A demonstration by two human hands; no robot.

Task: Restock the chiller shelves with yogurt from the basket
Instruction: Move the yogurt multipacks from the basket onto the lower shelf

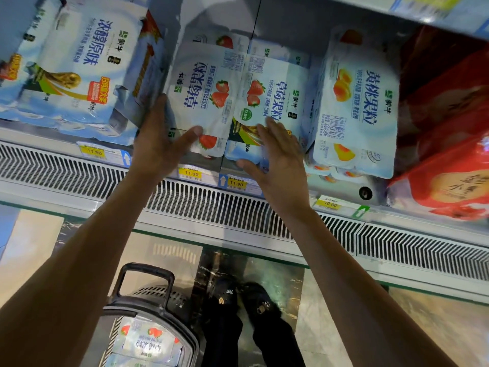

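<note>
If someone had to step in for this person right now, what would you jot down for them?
Left hand: open, palm flat on the left strawberry yogurt pack on the chiller shelf.
Right hand: open, fingers spread on the right strawberry yogurt pack beside it.
Neither hand is gripping anything.
Done: both strawberry packs sit on the shelf, next to the peach yogurt pack.
Left: the basket on the floor by the person's feet holds more strawberry packs; square up the two on the shelf, then shelve those.
</note>
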